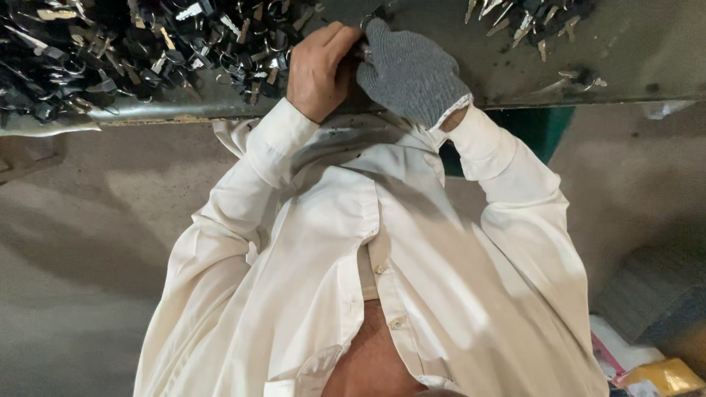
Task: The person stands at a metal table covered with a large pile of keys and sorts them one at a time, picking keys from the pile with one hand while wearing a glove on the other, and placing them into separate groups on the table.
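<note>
Risk: the small metal bit (362, 50) pinched between both hands could slip and drop into the key pile (140, 51) on the bench (632, 51), since the grip looks fingertip-only & the view is poor. Left hand (318, 70), bare, is curled tight on it at the bench edge; right hand (408, 70), grey glove, is closed around the same spot, touching the left.

White buttoned shirt (412, 242), long sleeves; 1 grey knit glove (408, 70).
</note>
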Available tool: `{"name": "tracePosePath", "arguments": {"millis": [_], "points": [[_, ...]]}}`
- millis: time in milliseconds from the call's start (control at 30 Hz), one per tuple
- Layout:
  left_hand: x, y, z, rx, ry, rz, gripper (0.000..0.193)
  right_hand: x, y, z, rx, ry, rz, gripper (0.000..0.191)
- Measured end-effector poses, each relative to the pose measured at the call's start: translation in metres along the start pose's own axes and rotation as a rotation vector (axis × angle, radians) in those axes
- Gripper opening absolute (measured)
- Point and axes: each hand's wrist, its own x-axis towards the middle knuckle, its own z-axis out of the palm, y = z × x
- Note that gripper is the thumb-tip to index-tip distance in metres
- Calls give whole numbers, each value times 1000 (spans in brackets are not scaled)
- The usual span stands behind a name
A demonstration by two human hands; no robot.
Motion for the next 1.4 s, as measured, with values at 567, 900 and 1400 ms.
{"name": "tracePosePath", "arguments": {"millis": [567, 900, 1400], "points": [[-10, -7, 12, 96, 14, -68, 38, -18, -15, -15, -277, -11, 64, 40], [-6, 1, 10, 64, 33, -41, 43, -4, -15, -9, -160, -51, 111, 33], [3, -1, -11, -77, -41, -49, 41, -36, 13, -34, 128, 138, 246, 45]]}}
